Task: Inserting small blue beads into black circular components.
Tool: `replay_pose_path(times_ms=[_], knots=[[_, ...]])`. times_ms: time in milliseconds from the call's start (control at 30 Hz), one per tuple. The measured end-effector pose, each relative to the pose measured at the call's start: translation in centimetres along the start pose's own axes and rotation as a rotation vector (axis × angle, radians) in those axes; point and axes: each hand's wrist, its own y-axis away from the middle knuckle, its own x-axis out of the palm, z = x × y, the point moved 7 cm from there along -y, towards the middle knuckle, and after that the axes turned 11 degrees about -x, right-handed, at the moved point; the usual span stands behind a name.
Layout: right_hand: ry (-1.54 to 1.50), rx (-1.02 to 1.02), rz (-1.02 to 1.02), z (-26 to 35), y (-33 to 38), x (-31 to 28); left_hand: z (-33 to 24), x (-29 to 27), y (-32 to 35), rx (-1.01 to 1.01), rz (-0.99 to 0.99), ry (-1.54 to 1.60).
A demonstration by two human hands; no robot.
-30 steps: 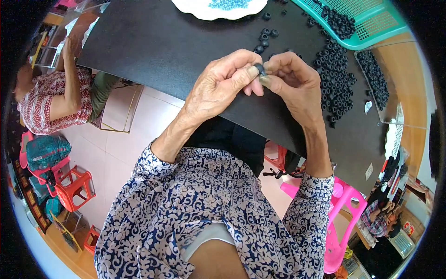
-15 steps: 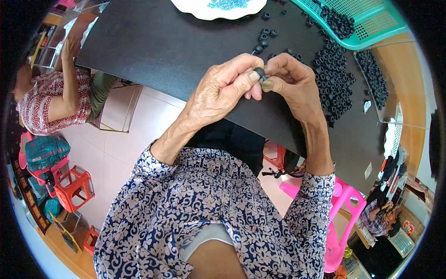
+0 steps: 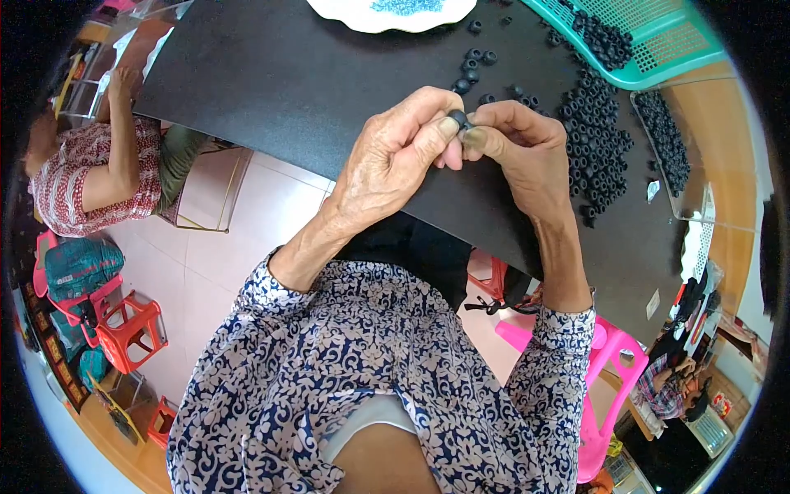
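Above the near edge of the dark table, my two hands meet at the fingertips. Between thumb and fingers, my left hand (image 3: 393, 160) pinches a small round black piece (image 3: 459, 118). My right hand (image 3: 524, 155) is closed against the right side of that piece, thumb and forefinger pressed together; whatever lies between them is hidden. Just beyond my fingers several loose black pieces (image 3: 471, 64), rounded and with holes, lie scattered. A large pile of similar black pieces (image 3: 594, 140) spreads to the right of my right hand.
A white scalloped plate (image 3: 350, 18) with tiny blue bits stands at the far edge. At the far right are a green basket (image 3: 629, 80) and a clear tray (image 3: 658, 136), both holding black pieces. Another person (image 3: 99, 169) sits at left. A pink chair (image 3: 605, 370) stands by my right arm.
Both hands have shifted slightly away from me, still together at the black piece. My right fingertips sit a little differently against its side. The view has moved a little.
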Motion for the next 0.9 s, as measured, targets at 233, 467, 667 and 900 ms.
replay_pose_path(times_ms=[233,467,667,900], knots=[[0.029,-0.011,0.019,-0.1,0.2,-0.2,0.2,0.2,0.1,0.022,-0.003,-0.039],[-0.081,-0.023,0.097,-0.2,0.4,-0.3,-0.4,0.8,0.3,0.045,0.025,-0.125],[-0.166,-0.027,0.186,0.2,0.8,-0.3,-0.6,1.6,0.7,0.000,0.121,-0.115],[-0.079,-0.016,0.181,0.0,1.2,0.0,-0.5,1.6,0.9,0.114,0.104,-0.153]])
